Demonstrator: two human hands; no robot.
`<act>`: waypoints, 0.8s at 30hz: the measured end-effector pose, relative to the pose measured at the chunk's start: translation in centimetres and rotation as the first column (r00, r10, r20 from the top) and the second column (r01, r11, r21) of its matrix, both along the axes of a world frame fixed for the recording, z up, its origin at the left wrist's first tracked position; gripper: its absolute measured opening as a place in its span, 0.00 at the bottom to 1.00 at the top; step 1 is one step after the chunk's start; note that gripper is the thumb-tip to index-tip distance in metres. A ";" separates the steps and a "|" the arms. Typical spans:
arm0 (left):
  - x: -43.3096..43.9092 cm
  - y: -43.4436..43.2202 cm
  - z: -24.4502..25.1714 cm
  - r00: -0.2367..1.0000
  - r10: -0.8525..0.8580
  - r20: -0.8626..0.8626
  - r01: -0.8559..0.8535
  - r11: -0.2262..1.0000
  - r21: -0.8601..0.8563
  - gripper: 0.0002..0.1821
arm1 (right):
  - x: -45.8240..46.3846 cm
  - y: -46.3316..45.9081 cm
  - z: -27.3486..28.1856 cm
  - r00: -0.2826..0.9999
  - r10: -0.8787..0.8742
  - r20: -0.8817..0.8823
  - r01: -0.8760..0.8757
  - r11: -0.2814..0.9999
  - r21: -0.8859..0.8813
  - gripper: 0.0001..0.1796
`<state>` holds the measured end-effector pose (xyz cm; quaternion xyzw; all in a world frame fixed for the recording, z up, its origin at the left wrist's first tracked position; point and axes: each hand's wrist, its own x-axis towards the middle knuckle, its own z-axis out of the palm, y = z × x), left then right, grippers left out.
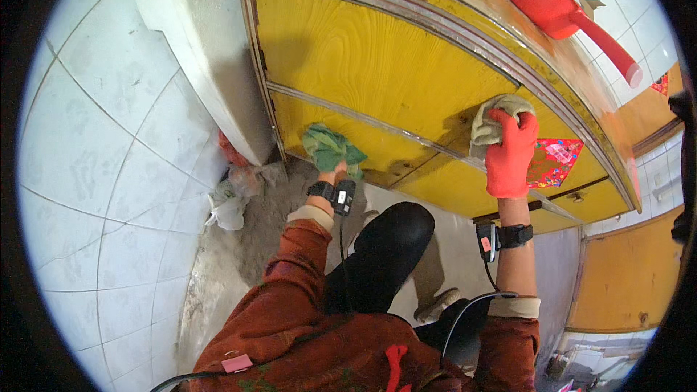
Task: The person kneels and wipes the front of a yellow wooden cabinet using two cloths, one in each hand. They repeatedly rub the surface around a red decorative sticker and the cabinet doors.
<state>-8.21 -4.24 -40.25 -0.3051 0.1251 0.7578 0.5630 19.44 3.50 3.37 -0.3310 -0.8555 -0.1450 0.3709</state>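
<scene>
A coral-red glove covers my right hand (511,158), whose fingers grip a bunched beige cloth (498,117). That cloth lies against the yellow wood-grain front of a cabinet (375,43), just above a red decorated paper (558,160) stuck there. Lower and to the left, my left hand (338,169) is mostly hidden by a crumpled green cloth (326,144) that it holds at the lower cabinet panel. Whether the green cloth presses on the panel is hard to tell. Each wrist wears a black strap with a small device.
A red plastic dipper (550,8) lies on the cabinet's top, its handle jutting past the edge. Left of the cabinet stands a white slab support (201,60). Plastic bags (227,209) sit on the floor by the tiled wall (103,147). Cables run along both arms.
</scene>
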 end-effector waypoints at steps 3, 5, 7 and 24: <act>-3.3 -0.4 1.9 0.998 0.052 0.032 -0.054 0.995 0.085 0.24 | -0.1 0.0 -0.2 0.999 0.020 -0.032 -0.020 1.000 0.022 0.25; -5.5 -1.1 3.7 0.996 0.078 0.045 -0.084 0.986 0.145 0.24 | -0.3 0.1 -0.4 1.000 -0.010 -0.029 0.011 0.999 0.050 0.25; -7.3 -1.7 5.2 0.993 0.104 0.055 -0.113 0.974 0.196 0.24 | -0.2 0.2 -0.5 0.999 -0.003 -0.041 0.005 0.999 0.035 0.25; -6.9 -1.3 -13.1 0.587 0.415 0.695 -0.572 0.820 -0.007 0.18 | -0.7 1.2 -2.3 0.992 -0.025 -0.127 0.036 0.995 0.088 0.26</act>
